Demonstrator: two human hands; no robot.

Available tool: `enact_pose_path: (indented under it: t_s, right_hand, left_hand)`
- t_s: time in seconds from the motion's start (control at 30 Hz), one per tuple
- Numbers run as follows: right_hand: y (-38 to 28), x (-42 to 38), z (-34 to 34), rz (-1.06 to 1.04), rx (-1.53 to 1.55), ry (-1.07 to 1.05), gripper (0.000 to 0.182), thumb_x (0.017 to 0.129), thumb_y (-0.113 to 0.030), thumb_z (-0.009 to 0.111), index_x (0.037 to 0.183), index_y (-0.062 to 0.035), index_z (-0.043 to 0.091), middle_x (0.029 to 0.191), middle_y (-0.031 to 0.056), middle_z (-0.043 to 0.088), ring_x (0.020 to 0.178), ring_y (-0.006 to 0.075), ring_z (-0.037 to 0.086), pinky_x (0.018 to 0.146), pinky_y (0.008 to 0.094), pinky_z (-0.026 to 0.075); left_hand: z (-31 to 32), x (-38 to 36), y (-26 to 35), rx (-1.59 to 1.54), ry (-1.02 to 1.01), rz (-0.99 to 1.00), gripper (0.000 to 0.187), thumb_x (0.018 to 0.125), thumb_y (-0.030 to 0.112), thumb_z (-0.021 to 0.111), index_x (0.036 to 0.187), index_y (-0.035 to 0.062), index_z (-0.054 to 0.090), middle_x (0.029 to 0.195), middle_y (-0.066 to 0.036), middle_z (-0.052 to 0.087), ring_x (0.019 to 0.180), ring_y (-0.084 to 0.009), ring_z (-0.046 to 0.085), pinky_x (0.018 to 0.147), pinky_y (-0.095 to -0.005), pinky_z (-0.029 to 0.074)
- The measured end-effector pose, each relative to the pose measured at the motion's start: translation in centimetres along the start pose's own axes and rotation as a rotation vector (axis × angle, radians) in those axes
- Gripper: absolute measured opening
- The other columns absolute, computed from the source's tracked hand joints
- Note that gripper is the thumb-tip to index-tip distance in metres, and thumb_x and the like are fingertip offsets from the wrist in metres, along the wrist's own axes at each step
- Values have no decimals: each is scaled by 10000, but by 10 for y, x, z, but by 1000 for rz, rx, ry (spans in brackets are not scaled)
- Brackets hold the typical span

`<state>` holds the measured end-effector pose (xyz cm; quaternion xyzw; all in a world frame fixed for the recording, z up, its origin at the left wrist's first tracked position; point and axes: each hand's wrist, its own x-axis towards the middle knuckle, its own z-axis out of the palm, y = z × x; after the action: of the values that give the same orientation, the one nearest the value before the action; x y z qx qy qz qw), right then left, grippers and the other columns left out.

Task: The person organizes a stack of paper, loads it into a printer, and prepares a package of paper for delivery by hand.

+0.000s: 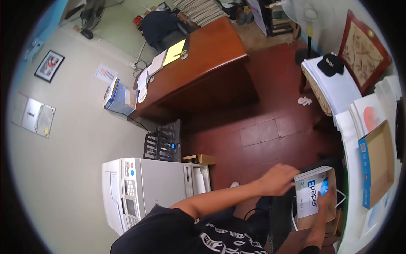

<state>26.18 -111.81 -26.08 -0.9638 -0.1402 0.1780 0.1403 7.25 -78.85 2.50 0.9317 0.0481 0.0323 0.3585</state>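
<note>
An open cardboard box point(329, 174) is in front of me at the lower right, with a white and blue "Epaper" paper pack point(305, 199) inside it. My left hand point(280, 180) is at the box's upper left edge, its fingers curled and closed against the edge. Over the right part of the pack lies my right hand point(325, 200), thumb and fingers on its printed face; part of its grip is hidden. White strap loops point(341, 199) stick out beside the box.
A white table point(353, 158) along the right bears a blue-sided cardboard lid point(366, 169) and paper stacks. A printer point(163, 180) stands left. Beyond are a wooden desk point(211, 51) and a chair point(364, 51) with paper and a black cap point(330, 64). Crumpled paper point(304, 100) lies on the floor.
</note>
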Motion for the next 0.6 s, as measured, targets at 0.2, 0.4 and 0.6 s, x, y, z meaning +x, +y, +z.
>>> enact_pose_path:
  t_s: [0.2,0.4,0.6]
  right_hand:
    - [-33,17,47,88,-237,-240,1193,626,-296,867,1485,57,119,1551,240,152,1439,383,177,1114,466,299]
    - [-46,18,60,8,-197,-248,1205,534,-365,891,1471,-17,218,1494,217,271,1411,363,211,1181,476,104]
    - [-78,18,53,-678,-563,-249,499,934,-174,435,1410,-24,427,1416,150,444,1355,316,365,1162,550,151]
  left_hand:
    - [147,120,0,321,-688,-147,512,818,261,678,1276,58,575,1469,-288,307,1212,-427,486,939,-466,429]
    - [196,104,-61,413,-912,-273,635,888,294,541,1486,217,344,1561,-293,63,1195,-443,518,893,-545,485]
    - [192,106,-63,309,-842,-224,554,886,93,444,1434,154,381,1560,-286,51,1190,-443,533,1002,-444,452]
